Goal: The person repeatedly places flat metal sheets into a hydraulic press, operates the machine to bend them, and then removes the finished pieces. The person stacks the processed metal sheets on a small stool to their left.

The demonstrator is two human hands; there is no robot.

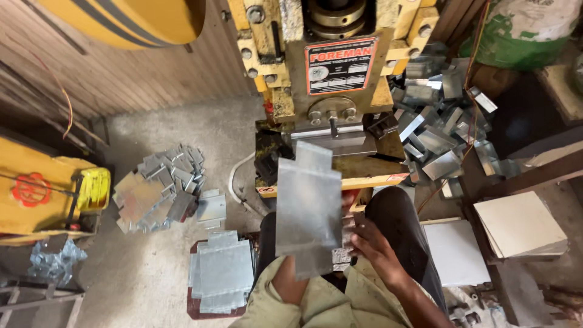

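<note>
I hold a flat, cross-shaped galvanised metal sheet upright over my lap, in front of the bed of a yellow press machine. My left hand grips the sheet from below and is mostly hidden behind it. My right hand sits at the sheet's lower right edge with its fingers curled. Its fingertips touch a small stack of similar blanks on my lap. Whether it grips anything is hidden. The press die lies just beyond the sheet's top.
A neat stack of flat blanks lies on the floor at my left, with a loose pile beyond it. Bent metal pieces are heaped right of the press. White boards and a yellow machine flank me.
</note>
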